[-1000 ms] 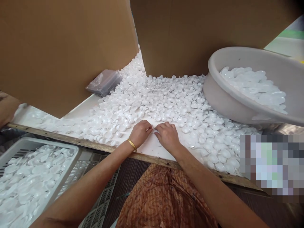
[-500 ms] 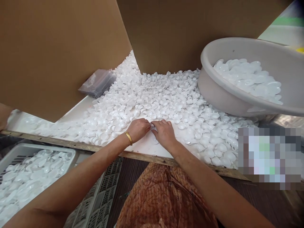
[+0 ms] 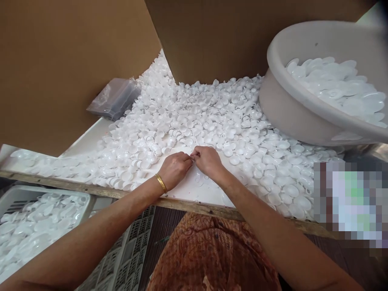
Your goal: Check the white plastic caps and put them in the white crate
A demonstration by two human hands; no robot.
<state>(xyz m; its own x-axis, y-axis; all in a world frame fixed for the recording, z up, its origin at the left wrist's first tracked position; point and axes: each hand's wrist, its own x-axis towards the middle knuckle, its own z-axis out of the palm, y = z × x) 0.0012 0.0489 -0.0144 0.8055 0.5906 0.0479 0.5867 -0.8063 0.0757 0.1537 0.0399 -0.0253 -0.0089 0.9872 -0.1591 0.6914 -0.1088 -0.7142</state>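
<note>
My left hand [image 3: 176, 169] and my right hand [image 3: 208, 161] meet fingertip to fingertip just above the white tabletop [image 3: 194, 190]. Both are closed in a pinch, and whatever lies between the fingertips is too small and too covered to name. A gold bangle [image 3: 161, 183] circles my left wrist. Behind and on both sides of my hands spreads a heap of small white glossy plastic pieces [image 3: 197, 115], round and shallow, like little spoons or caps. A few small clear bits [image 3: 199, 179] lie on the tabletop below my fingers.
Two large cardboard sheets [image 3: 75, 60] rise behind the heap. A grey tub [image 3: 291, 109] with white pieces stands at right, a white crate [image 3: 87, 202] with more at lower left. A plastic-wrapped packet [image 3: 113, 99] leans by the cardboard. A wooden edge [image 3: 200, 207] borders the table.
The camera view has shifted, so the tub sits higher and further right. My hands stay together at the fingertips; the right hand's fingers have curled tighter.
</note>
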